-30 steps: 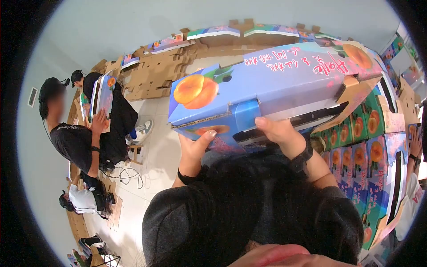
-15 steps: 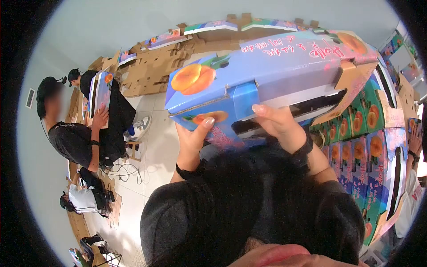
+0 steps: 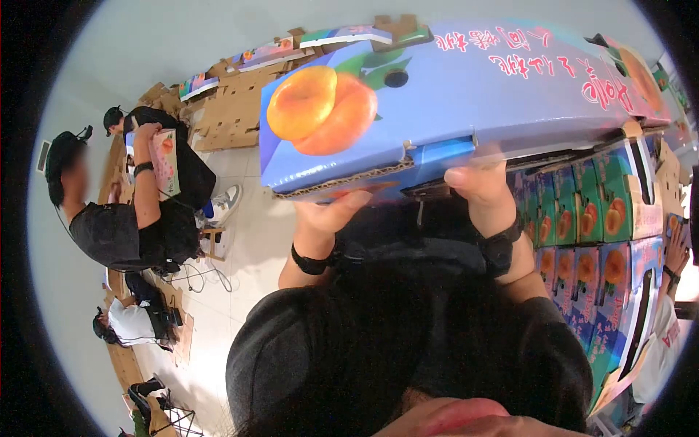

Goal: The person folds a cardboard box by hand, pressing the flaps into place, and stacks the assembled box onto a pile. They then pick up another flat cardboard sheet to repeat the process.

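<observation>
A blue-violet cardboard box point(image 3: 451, 95) with printed peaches and pink lettering fills the upper middle of the view, its wide printed face toward the camera. My left hand point(image 3: 331, 211) grips its near lower edge at the left corner, the thumb against the side below the printed peaches. Further right, my right hand point(image 3: 484, 186) holds the same edge beside a small blue tab, thumb on the near side. The fingers of both hands are largely hidden behind the box. A dark slot in the near side shows partly between and beyond the hands.
Stacked green and blue peach boxes point(image 3: 601, 211) stand at the right, with another person's hand point(image 3: 677, 251) beyond them. Flattened brown cardboard point(image 3: 229, 124) lies behind. At the left, a seated person point(image 3: 109, 226) holds a box point(image 3: 166, 164); other people sit nearby. Cables run over the floor.
The held box has tilted and come nearer, so its printed face shows larger and its slotted side less. The seated person at left has turned their box and raised an arm.
</observation>
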A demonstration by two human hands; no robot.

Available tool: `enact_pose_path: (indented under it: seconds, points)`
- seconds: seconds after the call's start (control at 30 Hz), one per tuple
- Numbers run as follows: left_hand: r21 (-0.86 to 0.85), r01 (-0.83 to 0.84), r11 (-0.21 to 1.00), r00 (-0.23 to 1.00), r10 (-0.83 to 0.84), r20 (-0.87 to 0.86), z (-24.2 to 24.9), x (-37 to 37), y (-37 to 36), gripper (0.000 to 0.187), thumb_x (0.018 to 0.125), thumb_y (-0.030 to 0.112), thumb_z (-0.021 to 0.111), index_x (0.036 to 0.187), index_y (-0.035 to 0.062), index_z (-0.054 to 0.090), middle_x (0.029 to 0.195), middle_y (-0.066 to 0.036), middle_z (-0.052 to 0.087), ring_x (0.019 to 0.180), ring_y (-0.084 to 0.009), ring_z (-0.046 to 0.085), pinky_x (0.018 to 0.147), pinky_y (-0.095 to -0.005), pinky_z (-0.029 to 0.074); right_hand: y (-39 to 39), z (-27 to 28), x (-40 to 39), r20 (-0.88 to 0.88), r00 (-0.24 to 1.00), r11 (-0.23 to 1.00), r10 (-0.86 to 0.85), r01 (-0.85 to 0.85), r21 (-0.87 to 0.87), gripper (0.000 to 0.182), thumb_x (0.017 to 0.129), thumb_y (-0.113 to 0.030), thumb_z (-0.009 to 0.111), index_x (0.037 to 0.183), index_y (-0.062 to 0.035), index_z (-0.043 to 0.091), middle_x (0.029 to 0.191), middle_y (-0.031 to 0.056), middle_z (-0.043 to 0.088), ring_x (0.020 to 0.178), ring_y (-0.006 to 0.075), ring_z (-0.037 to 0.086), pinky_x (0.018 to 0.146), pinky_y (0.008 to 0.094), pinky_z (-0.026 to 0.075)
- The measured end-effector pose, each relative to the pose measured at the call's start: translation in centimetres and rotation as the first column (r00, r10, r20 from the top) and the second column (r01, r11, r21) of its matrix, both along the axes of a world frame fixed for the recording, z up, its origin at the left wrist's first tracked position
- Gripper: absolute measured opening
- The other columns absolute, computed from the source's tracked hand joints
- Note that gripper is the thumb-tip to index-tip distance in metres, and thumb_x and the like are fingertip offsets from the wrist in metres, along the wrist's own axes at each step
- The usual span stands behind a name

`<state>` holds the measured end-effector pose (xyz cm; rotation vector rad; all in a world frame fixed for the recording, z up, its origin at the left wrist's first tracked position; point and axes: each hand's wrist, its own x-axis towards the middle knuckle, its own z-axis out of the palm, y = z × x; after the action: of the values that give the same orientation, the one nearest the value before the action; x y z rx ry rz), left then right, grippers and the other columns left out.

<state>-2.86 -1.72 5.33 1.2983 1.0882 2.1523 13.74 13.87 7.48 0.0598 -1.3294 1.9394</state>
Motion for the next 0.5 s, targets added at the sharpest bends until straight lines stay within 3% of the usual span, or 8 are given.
enact_pose_path:
  seconds: [0.13, 0.23, 0.37, 0.5]
  points:
    - [-0.052, -0.034, 0.998, 0.997, 0.03, -0.076, -1.3, -0.4, 1.4, 0.061, 0.074, 0.011, 0.085, 0.128, -0.0004, 0.058, 0.121, -0.011, 0.067, 0.111, -0.024, 0.063, 0.099, -0.0388, 0.05, 1.6, -2.0, -1.0, -0.039, 0.999, 0.995, 0.019, -0.023, -0.094, 0.073, 0.071, -0.007, 0.087, 0.135, 0.0, 0.052, 0.124, 0.0101, 0.062, 0.116, 0.0229, 0.059, 0.099, 0.0383, 0.049]
    - [-0.087, -0.129, 0.988, 0.975, 0.111, -0.19, -1.9, -0.2, 1.6, 0.086, 0.069, 0.014, 0.088, 0.141, 0.0002, 0.042, 0.13, -0.014, 0.059, 0.119, -0.0259, 0.058, 0.103, -0.0402, 0.047, 2.2, -3.1, -1.0, 0.016, 1.0, 0.994, -0.015, 0.017, -0.108, 0.083, 0.07, -0.025, 0.089, 0.139, -0.0008, 0.049, 0.131, 0.0108, 0.059, 0.124, 0.0272, 0.056, 0.106, 0.0434, 0.045]
    - [-0.144, -0.26, 0.955, 0.961, 0.24, -0.14, -3.2, -0.5, 2.0, 0.122, 0.061, 0.022, 0.094, 0.153, 0.0008, 0.015, 0.143, -0.018, 0.043, 0.131, -0.0301, 0.049, 0.109, -0.0431, 0.042, 3.3, -3.5, -0.5, 0.063, 0.998, 0.999, 0.006, -0.003, -0.054, 0.09, 0.07, -0.034, 0.09, 0.142, -0.0042, 0.046, 0.138, 0.0095, 0.055, 0.13, 0.0281, 0.052, 0.111, 0.0458, 0.04]
    - [-0.074, -0.313, 0.947, 0.944, 0.301, -0.137, -1.0, 1.8, 2.2, 0.133, 0.059, 0.026, 0.096, 0.156, -0.0017, 0.008, 0.147, -0.02, 0.038, 0.134, -0.0319, 0.046, 0.112, -0.0452, 0.039, 3.2, -2.8, 0.5, 0.068, 0.993, 0.994, 0.1, -0.097, -0.045, 0.092, 0.074, -0.039, 0.086, 0.146, -0.0045, 0.042, 0.144, 0.0105, 0.052, 0.134, 0.0296, 0.048, 0.113, 0.0474, 0.037]
